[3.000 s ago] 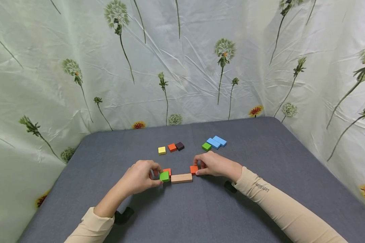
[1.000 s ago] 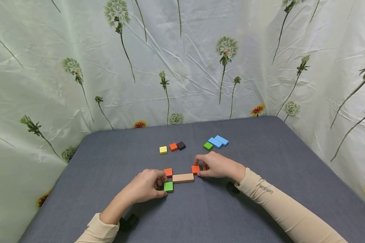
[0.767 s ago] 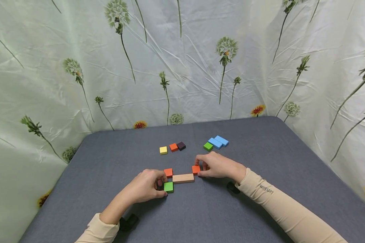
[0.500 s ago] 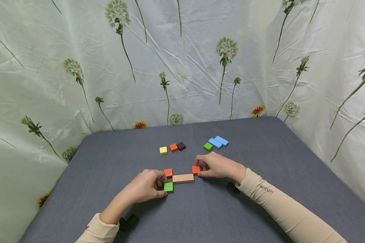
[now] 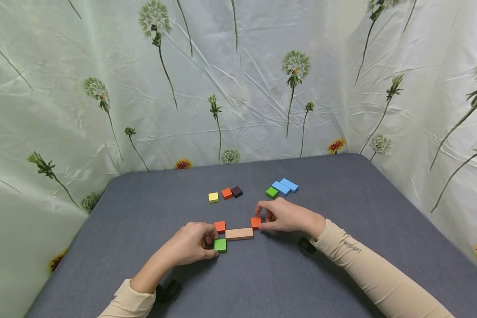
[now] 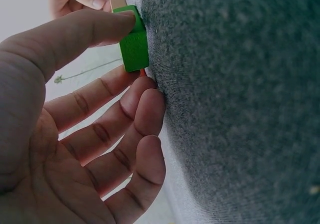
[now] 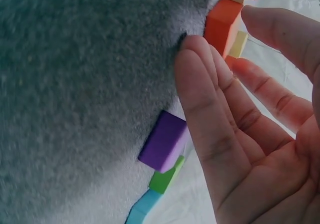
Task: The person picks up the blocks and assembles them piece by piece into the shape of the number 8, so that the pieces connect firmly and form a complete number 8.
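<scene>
My left hand pinches a green block between thumb and index finger on the table; in the left wrist view the thumb lies on the green block. Just beyond is an orange-red block. A bare wooden block lies lengthwise to the right of both. At its far right end sits another orange-red block, with my right hand beside it. In the right wrist view, that orange block stands by the thumb tip, and the index finger is apart from it.
Farther back lie a yellow block, an orange-red block and a dark block. To their right are a green block and two blue blocks. A purple block shows only in the right wrist view.
Over three seconds my left hand has brought the green block nearer to me, off the left orange-red block. Just now my right index finger has lifted from the right orange-red block.
</scene>
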Available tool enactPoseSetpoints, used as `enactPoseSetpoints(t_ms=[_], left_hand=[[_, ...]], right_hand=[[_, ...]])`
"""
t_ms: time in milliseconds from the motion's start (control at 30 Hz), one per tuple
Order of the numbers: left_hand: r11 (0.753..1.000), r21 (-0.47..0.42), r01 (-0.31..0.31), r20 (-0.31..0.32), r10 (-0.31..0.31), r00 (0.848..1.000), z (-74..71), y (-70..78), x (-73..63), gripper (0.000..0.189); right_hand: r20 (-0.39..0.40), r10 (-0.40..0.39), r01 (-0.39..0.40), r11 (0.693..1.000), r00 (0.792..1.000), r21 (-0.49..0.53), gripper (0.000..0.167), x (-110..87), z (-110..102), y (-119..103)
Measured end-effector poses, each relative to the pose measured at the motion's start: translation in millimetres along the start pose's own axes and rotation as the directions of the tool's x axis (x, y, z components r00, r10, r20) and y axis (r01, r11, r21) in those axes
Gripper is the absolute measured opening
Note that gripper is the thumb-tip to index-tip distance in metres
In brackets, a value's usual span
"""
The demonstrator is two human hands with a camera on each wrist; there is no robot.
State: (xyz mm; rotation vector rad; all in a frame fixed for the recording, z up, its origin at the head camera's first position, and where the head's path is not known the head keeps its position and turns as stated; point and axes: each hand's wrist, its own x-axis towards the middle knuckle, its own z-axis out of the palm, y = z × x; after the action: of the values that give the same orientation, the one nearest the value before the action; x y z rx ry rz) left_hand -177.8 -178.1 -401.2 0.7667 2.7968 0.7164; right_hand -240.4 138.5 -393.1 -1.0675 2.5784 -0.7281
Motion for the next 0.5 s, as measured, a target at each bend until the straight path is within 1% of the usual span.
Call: enactPoseSetpoints(t_ms=[200, 367, 500], left_hand=[[1.0, -0.002, 0.002, -0.002, -0.002, 1.0, 0.8, -0.2, -0.1, 0.025], [1.0, 0.007, 0.007, -0.006, -0.007, 1.0, 1.4, 0.1, 0.2, 0.025], [1.0, 0.013, 0.006, -0.011, -0.006, 1.0, 1.6, -0.4, -0.1, 0.025]], right_hand=[[-0.028, 0.02, -0.02, 1.0, 0.999, 0.018, 0.026, -4.1, -11, 2], [-0.072, 0.04, -0.039, 0.999, 0.997, 0.022, 0.027, -8.8, -22, 8], [-0.096, 0.073, -0.072, 0.997, 0.993, 0.013, 0.028, -13.0, -29, 15]])
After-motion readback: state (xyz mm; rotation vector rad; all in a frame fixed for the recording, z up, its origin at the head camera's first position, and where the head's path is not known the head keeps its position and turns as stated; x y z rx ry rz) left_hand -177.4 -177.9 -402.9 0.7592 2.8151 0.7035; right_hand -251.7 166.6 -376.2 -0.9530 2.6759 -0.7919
